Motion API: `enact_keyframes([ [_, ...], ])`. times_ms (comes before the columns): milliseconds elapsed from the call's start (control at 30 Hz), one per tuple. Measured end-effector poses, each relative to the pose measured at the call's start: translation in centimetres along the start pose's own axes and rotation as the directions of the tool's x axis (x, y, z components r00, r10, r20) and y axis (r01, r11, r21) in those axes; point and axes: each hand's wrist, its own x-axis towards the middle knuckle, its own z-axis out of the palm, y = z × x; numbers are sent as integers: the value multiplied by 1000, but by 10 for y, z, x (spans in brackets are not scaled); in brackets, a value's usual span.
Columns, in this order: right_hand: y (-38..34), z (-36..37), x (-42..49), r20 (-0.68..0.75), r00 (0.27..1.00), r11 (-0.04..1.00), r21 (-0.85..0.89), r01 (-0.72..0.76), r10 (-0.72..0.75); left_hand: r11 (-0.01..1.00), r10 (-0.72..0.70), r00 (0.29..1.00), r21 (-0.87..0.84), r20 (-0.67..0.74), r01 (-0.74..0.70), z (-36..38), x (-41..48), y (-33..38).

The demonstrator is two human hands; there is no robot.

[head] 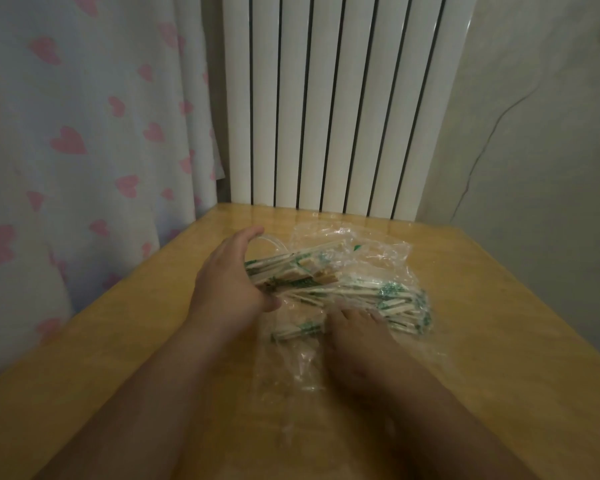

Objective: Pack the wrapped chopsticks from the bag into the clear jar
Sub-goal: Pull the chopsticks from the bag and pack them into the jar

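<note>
A clear jar (269,244) lies on its side on the wooden table (482,341), and my left hand (229,275) curls round it from the left. Several wrapped chopsticks (291,268) with green print stick out of its mouth toward the right. A crumpled clear plastic bag (378,251) lies beside it and holds more wrapped chopsticks (395,301). My right hand (350,337) is inside the bag, seen through the plastic, with its fingertips on the chopstick pile. The film blurs whether the fingers pinch any of them.
A white ribbed radiator (326,105) stands against the wall right behind the table's far edge. A curtain with pink hearts (84,140) hangs to the left. The table's right edge drops off near a cracked wall (534,150).
</note>
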Motion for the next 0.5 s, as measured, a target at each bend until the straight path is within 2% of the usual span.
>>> enact_keyframes([
  [167, 4, -5, 10, -95, 987, 991, 0, -130, 130, 1000, 2, 1000, -3, -2, -2, -1, 1, 0],
  [367, 5, -4, 13, -145, 982, 992, -21, -124, 120, 1000, 5, 1000, -5, -3, -5, -1, -1, 2],
  [500, 5, -3, 14, -131, 980, 988, -4, -155, 153, 1000, -3, 1000, -13, -5, 3, -2, -1, 2],
])
